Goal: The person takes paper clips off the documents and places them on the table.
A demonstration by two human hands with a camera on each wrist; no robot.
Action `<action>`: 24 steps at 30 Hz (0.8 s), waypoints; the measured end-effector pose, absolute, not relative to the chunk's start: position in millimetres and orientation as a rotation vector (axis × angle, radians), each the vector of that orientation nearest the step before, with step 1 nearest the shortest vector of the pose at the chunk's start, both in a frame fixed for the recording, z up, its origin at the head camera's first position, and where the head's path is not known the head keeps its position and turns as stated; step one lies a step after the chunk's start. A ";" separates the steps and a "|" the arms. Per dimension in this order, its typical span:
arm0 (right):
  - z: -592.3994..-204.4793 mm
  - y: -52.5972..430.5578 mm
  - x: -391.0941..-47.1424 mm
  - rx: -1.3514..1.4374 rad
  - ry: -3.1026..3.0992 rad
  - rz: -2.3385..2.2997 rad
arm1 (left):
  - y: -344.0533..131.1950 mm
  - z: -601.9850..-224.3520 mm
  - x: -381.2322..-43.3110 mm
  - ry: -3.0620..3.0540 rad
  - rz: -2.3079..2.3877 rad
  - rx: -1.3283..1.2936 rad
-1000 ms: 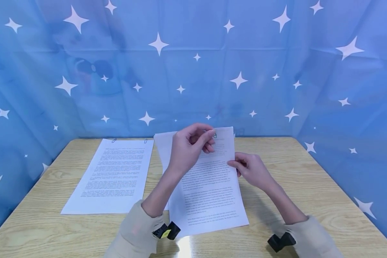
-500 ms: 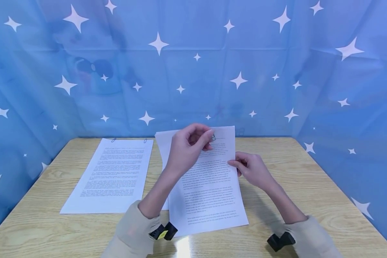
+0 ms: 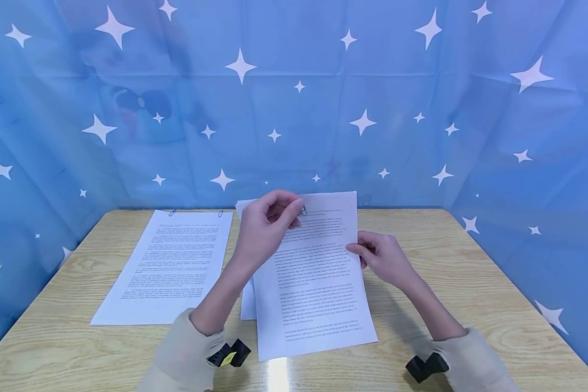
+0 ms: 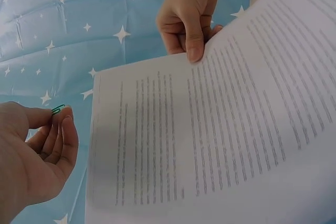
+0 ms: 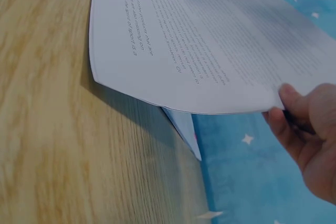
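The left hand (image 3: 267, 226) pinches a green paper clip (image 4: 58, 109) near the top of the printed pages (image 3: 318, 272); the right hand (image 3: 381, 256) grips their right edge — a loose pinch could drop either — and the clip sits farther left along their top than 0.5 s ago

Head view: bright, even light; a white glare streak lies on the table (image 3: 490, 316) at the bottom edge; a soft shadow falls beside the right forearm (image 3: 431, 305); print on the held paper (image 3: 318, 305) is fuzzy. Left wrist view: held paper shaded grey, its lines smeared. Right wrist view: dimmer; dark shadow under the held paper; nearest words legible, farther print blurs.
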State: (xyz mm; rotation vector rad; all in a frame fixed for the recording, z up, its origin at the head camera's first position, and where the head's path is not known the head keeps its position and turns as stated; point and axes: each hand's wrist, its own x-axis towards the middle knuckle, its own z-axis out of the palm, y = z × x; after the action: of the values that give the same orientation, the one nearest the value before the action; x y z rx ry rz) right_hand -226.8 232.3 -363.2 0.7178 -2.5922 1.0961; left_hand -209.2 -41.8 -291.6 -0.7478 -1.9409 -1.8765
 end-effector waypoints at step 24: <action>-364.6 232.5 -227.8 0.696 -2.606 1.109 | -101.4 -314.2 -208.6 -2.155 -1.706 -0.572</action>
State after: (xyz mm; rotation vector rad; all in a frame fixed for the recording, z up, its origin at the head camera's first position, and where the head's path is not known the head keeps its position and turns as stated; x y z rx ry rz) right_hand -227.8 232.5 -364.6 0.6961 -2.6061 1.1094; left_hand -208.6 -101.4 -314.2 -0.5722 -2.1553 -1.7062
